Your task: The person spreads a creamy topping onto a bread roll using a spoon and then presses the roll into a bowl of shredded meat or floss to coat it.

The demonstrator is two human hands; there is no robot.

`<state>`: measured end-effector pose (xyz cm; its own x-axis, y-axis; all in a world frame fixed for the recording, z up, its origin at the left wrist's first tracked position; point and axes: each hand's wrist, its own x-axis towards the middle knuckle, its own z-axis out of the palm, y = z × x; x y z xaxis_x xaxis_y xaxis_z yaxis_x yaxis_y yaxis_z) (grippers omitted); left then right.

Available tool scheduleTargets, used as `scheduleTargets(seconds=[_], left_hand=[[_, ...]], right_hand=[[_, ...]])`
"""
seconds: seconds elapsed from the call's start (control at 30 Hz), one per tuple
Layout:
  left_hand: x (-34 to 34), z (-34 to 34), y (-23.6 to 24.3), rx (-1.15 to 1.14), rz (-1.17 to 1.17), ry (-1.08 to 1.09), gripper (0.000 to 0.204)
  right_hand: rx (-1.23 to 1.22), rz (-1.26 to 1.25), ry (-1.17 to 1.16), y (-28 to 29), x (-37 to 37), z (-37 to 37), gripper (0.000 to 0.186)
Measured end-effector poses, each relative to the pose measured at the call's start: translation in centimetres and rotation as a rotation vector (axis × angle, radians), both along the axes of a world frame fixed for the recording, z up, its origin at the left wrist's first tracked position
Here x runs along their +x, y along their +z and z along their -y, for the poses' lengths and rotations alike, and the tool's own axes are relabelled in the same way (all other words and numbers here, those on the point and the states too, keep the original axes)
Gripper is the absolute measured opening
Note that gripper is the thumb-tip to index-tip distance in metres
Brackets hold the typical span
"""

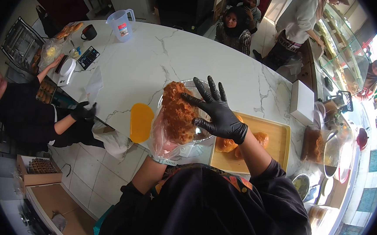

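My left hand [164, 144], in a clear plastic glove, holds a long bread roll coated in brown shreds [177, 119] upright and tilted over a round metal bowl [201, 136]. My right hand [217, 115], in a black glove, is open with fingers spread over the bowl, a fingertip against the roll's right side. A wooden tray [278, 145] with glazed buns [259, 138] lies right of the bowl, partly under my right arm. An oval orange-yellow mat [140, 120] lies to the left.
Around the marble counter [210, 62] are a jug [119, 25], scale [68, 72], calculator [88, 57], white box [302, 102] and clear containers [326, 147]. A co-worker [22, 114] stands left; several people are beyond the counter. Cardboard boxes [38, 170] sit lower left.
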<state>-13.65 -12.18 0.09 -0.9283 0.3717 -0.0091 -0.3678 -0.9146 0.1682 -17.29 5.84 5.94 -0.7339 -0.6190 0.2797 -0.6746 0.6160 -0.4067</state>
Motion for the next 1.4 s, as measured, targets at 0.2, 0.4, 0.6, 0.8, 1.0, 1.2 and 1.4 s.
scheduleTargets(seconds=[0.2, 0.4, 0.6, 0.8, 1.0, 1.2, 1.4], left_hand=[[0.4, -0.3, 0.5, -0.002, 0.011, 0.066, 0.048], [0.2, -0.3, 1.0, -0.028, -0.005, 0.084, 0.047], [0.0, -0.1, 0.1, 0.019, -0.008, 0.067, 0.046], [0.4, 0.4, 0.7, -0.015, -0.002, 0.109, 0.045], [0.3, -0.1, 1.4, -0.021, 0.022, 0.109, 0.045], [0.3, 0.3, 1.1, 0.008, -0.014, 0.079, 0.044], [0.2, 0.3, 0.8, -0.032, 0.011, 0.124, 0.044]], right_hand=[[0.067, -0.101, 0.005, 1.8, 1.6, 0.7, 0.062], [0.163, -0.157, -0.027, 1.0, 1.4, 0.2, 0.062], [-0.035, -0.009, 0.0, 0.5, 1.1, 0.1, 0.062], [0.114, -0.093, 0.006, 0.4, 1.7, -0.1, 0.064], [0.087, -0.083, -0.029, 0.3, 2.0, 0.2, 0.067], [0.046, -0.082, -0.03, 0.5, 1.4, 0.0, 0.069], [0.131, -0.085, -0.014, 0.3, 1.5, 0.2, 0.068]])
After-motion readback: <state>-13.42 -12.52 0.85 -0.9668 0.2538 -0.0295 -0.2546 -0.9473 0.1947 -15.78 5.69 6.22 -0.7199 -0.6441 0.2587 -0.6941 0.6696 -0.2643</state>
